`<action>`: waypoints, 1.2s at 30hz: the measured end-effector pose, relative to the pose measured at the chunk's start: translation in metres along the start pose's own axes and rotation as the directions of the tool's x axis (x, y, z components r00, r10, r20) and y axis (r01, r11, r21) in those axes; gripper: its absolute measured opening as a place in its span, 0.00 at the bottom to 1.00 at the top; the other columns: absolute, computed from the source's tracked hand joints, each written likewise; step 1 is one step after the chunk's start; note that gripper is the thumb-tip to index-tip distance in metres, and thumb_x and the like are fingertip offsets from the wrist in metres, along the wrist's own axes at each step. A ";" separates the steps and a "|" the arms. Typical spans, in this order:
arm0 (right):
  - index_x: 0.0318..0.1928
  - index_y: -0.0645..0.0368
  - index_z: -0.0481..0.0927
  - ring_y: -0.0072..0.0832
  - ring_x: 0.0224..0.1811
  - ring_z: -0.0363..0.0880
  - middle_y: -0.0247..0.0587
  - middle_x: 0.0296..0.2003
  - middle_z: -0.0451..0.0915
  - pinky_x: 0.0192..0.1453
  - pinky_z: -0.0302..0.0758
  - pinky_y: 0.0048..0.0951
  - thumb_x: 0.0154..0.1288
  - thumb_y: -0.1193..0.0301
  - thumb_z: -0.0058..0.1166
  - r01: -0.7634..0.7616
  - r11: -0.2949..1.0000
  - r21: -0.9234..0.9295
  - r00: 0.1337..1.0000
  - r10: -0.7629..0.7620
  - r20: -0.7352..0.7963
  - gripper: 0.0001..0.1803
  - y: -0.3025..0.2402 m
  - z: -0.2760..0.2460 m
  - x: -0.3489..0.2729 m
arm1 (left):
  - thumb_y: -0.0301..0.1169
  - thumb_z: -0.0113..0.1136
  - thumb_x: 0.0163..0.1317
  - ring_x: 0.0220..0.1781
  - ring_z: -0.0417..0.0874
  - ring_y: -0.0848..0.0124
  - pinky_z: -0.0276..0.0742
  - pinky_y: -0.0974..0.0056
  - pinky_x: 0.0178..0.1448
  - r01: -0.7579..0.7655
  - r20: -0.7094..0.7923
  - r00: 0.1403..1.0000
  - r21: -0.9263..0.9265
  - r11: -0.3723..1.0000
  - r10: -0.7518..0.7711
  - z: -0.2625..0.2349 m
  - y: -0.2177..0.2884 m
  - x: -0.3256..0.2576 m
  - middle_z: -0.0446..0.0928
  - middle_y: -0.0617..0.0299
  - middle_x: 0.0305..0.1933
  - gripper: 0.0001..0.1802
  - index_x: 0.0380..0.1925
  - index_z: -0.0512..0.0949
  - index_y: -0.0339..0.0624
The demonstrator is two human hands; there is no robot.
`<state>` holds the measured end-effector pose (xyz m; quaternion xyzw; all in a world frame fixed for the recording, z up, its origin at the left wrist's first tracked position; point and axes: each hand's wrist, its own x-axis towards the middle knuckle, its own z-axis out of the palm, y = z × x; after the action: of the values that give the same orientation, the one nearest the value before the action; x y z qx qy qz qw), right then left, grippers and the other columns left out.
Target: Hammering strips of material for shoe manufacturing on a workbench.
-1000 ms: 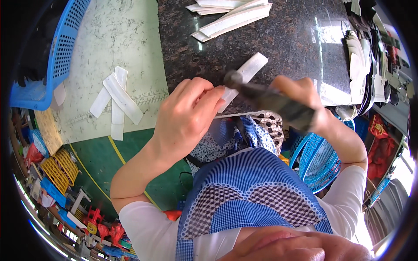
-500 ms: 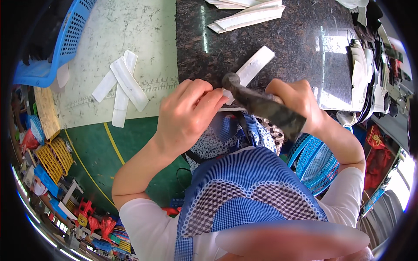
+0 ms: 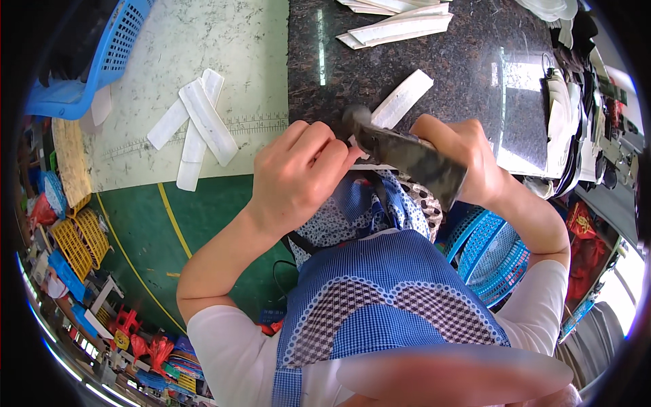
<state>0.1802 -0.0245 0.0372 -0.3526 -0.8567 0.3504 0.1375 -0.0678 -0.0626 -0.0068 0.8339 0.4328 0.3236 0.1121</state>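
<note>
Left hand (image 3: 298, 169), fingers bent and bunched, is meeting the near end of a white strip (image 3: 407, 97); whether the fingertips are pinching it or only pressing on it cannot be told. The strip is lying flat on a dark stone slab (image 3: 475, 41), between the two hands, its long axis running slantwise from the left fingertips, away from the person, toward the upper right. The left hand is being the nearer one. A hammer (image 3: 413, 159) is slanting over the strip's near part, its rounded face pointing at the left fingertips and blurring, so contact with the strip cannot be told. Right hand (image 3: 468, 156), apart from the left, is closing firmly round the hammer, to the right of the strip's near end. Materials, left to right: blue basket (image 3: 122, 41), rigid perforated plastic, curving at the rim; pale mat (image 3: 251, 54), matt, scuffed, bearing a printed scale; three white strips (image 3: 207, 121), slim, blunt-ended, crossing one another on the mat; apron (image 3: 380, 261), blue checked cloth, showing darker checked panels with scalloped edging; strip pile (image 3: 400, 30), overlapping in layers at the slab's far side; hammer, dark worn metal, broadening to a flat end, its handle hiding in the fist; slab, polished, brown-black, speckled, reflecting light; stacked sheets (image 3: 560, 112), thin, white and dark, crowding the slab's right edge.
</note>
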 end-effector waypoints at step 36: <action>0.47 0.65 0.79 0.42 0.18 0.76 0.46 0.17 0.72 0.23 0.70 0.36 0.57 0.78 0.60 -0.239 0.970 0.041 0.924 0.240 -0.299 0.16 0.035 -0.010 -0.060 | 0.25 0.74 0.53 0.28 0.79 0.71 0.76 0.68 0.34 0.136 0.249 0.967 -0.313 0.940 -0.057 0.034 -0.009 0.084 0.79 0.62 0.30 0.12 0.38 0.85 0.40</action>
<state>0.2460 -0.0438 0.0206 -0.5037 -0.7754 0.3085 0.2235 -0.0174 0.0130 0.0003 0.8139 0.3972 0.2834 0.3156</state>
